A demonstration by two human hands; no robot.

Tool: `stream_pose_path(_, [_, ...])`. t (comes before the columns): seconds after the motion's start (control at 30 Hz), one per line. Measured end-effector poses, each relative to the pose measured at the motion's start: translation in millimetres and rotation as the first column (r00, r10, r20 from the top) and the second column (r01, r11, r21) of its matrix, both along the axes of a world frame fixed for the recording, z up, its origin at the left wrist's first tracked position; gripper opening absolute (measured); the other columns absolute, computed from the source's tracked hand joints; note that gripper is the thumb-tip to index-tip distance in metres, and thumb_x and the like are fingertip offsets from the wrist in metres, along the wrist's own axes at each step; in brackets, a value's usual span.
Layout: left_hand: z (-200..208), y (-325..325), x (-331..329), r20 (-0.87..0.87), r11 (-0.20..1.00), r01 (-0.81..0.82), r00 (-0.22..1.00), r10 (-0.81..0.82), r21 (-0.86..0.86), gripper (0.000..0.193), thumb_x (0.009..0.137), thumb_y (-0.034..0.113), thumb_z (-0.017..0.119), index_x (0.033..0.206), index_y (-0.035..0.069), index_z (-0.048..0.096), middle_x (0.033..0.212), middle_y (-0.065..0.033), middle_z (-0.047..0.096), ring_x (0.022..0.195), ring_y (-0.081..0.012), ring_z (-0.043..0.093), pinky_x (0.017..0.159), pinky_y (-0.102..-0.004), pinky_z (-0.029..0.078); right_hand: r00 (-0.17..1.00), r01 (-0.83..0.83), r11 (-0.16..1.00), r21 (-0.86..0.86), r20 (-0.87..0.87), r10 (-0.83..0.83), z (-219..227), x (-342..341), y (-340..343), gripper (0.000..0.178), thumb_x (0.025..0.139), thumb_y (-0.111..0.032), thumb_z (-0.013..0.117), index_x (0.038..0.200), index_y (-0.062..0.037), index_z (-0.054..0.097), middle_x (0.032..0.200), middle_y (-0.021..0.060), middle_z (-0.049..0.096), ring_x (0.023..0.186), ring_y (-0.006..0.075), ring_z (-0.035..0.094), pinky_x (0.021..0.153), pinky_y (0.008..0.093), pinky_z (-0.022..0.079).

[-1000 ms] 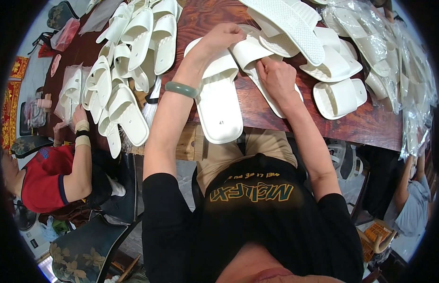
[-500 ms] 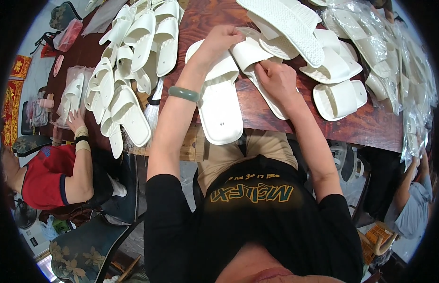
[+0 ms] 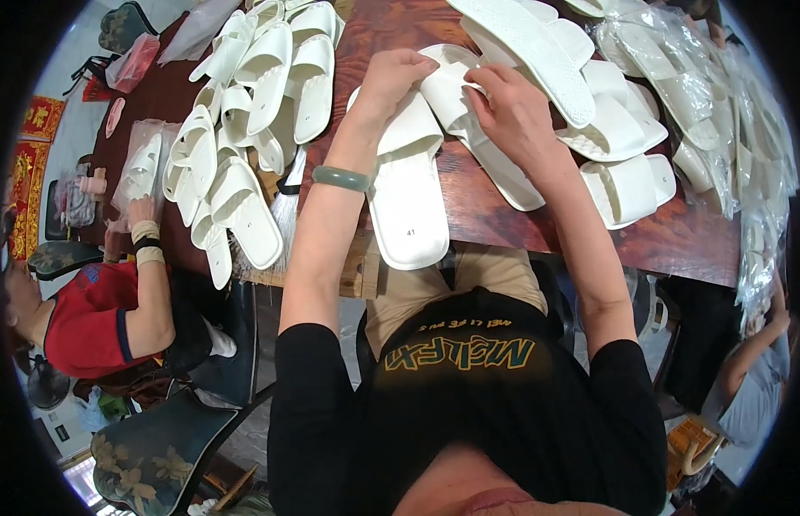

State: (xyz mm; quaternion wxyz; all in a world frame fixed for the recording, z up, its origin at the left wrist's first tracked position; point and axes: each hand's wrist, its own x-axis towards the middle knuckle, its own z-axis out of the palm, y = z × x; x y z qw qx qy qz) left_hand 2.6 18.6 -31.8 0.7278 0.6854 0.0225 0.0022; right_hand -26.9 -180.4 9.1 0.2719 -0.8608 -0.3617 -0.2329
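Two white slippers lie in front of me on the reddish-brown wooden table. The left slipper [image 3: 408, 202] overhangs the table's near edge with its heel. Beside it, the right slipper [image 3: 496, 163] slants with its toe toward my hands. My left hand [image 3: 400, 77] reaches over the left slipper's strap, thumb and fingers pinched at the toe-side edge of the right slipper's strap. A green bangle circles that wrist. Over the right side of the same strap is my right hand [image 3: 516, 116], its fingers bent and a gap showing between thumb and forefinger.
White slippers [image 3: 262, 86] are piled at the left. More slippers [image 3: 619, 112] stand at the right, beside a heap in clear plastic bags [image 3: 705, 95]. A person in red [image 3: 95, 318] handles a bagged slipper at the left. Another person [image 3: 748, 378] is at the far right.
My right hand has moved up along the strap toward the toe, its curled fingers loosening. My left hand stays near the same strap edge. The person at the left has shifted a hand on the bagged slipper.
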Motion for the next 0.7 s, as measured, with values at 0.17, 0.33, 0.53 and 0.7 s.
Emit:
stream_pose_path(0.17, [3.8, -1.3, -4.1, 0.058, 0.99, -0.126, 0.99, 0.13, -0.068, 0.013, 0.084, 0.007, 0.062, 0.092, -0.003, 0.061, 0.081, -0.0081, 0.065, 0.067, -0.0114, 0.06, 0.061, -0.0232, 0.05, 0.996, -0.078, 0.994, 0.079, -0.029, 0.081, -7.7, 19.9, 8.8, 0.015, 0.08, -0.009, 0.059, 0.094, -0.0043, 0.062, 0.091, 0.0123, 0.062, 0.085, 0.0296, 0.06, 0.071, 0.0378, 0.049])
stream_pose_path(0.33, [18.6, -0.6, -13.0, 0.174, 0.939, -0.267, 0.936, 0.306, -0.215, 0.012, 0.086, 0.007, 0.06, 0.092, -0.004, 0.06, 0.083, -0.0099, 0.066, 0.067, -0.0112, 0.06, 0.063, -0.0217, 0.048, 0.988, -0.144, 0.943, 0.3, -0.008, 0.154, -22.0, 39.2, 41.2, 0.019, 0.082, -0.007, 0.056, 0.1, -0.0006, 0.061, 0.094, 0.0168, 0.063, 0.087, 0.034, 0.059, 0.075, 0.0398, 0.048])
stream_pose_path(0.53, [18.4, 6.3, -16.5, 0.226, 0.961, -0.202, 0.943, 0.243, -0.191, 0.012, 0.087, 0.007, 0.059, 0.094, -0.003, 0.06, 0.083, -0.0098, 0.066, 0.067, -0.0101, 0.059, 0.064, -0.0209, 0.047, 0.837, 0.032, 0.79, 0.612, -0.448, 0.314, -36.6, 33.7, 59.0, 0.015, 0.079, -0.009, 0.063, 0.092, -0.0008, 0.066, 0.085, 0.015, 0.064, 0.079, 0.0279, 0.061, 0.07, 0.0349, 0.048])
stream_pose_path(0.7, [22.6, 6.4, -22.2, 0.181, 0.955, -0.136, 0.965, 0.188, -0.264, 0.013, 0.087, 0.008, 0.059, 0.094, -0.003, 0.06, 0.085, -0.0095, 0.065, 0.067, -0.0087, 0.058, 0.064, -0.0202, 0.046, 0.915, -0.142, 0.793, 0.592, -0.226, 0.333, -45.1, 38.3, 60.7, 0.014, 0.079, -0.008, 0.064, 0.091, -0.0019, 0.067, 0.086, 0.0132, 0.065, 0.081, 0.0245, 0.06, 0.073, 0.0324, 0.047])
